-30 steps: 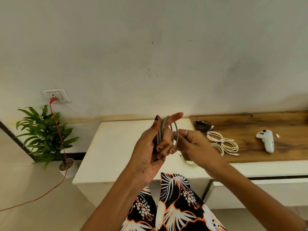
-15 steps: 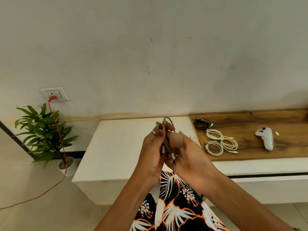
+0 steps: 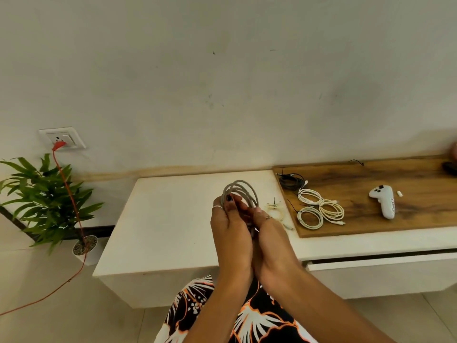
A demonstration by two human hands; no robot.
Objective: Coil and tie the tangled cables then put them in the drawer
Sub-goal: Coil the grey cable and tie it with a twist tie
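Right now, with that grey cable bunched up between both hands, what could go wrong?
1. The grey cable is coiled but shows no tie yet; its loops fan apart above the left hand and right hand, so they could spring loose if the grip eases.
2. A small cable with a black tie lies just beyond the hands on the white counter; a slipping coil might snag or knock it.

White counter [image 3: 173,219]: a small tied white cable [image 3: 275,211] is seen near its right edge. Wooden board [image 3: 395,179] adjoining on the right: black cable [image 3: 291,180] at back left corner, three white coils [image 3: 319,209] beside it, white controller [image 3: 384,201] mid-board.
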